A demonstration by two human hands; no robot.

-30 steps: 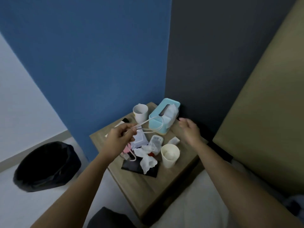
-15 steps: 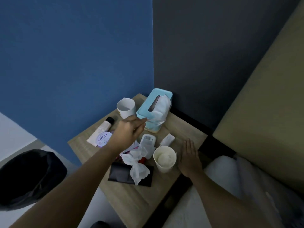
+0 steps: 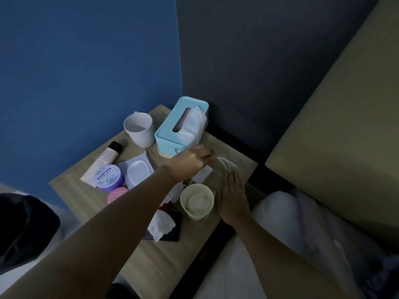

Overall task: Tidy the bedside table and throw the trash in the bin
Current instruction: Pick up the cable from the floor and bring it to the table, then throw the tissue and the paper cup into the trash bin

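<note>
My left hand (image 3: 190,162) reaches across the wooden bedside table (image 3: 157,268), its fingers pinched on a white cable (image 3: 225,163) that blurs just right of the light blue tissue box (image 3: 172,137). Flat on the table's right edge lies my right hand (image 3: 233,197), fingers apart, beside a paper cup (image 3: 197,201) with a crumpled tissue inside. Another crumpled tissue (image 3: 162,225) rests on a black flat item (image 3: 173,233). The black-lined bin (image 3: 21,225) stands on the floor at the left.
A white mug (image 3: 139,129), a cream tube (image 3: 103,160), a purple jar (image 3: 109,176), a pink lid (image 3: 116,194) and a wipes pack (image 3: 138,172) crowd the table's left half. A small white packet (image 3: 204,173) lies under my left hand. Bedding (image 3: 291,234) sits at the right.
My left hand has carried the cable from over the middle of the table to the right, past the tissue box. My right hand has dropped flat next to the paper cup.
</note>
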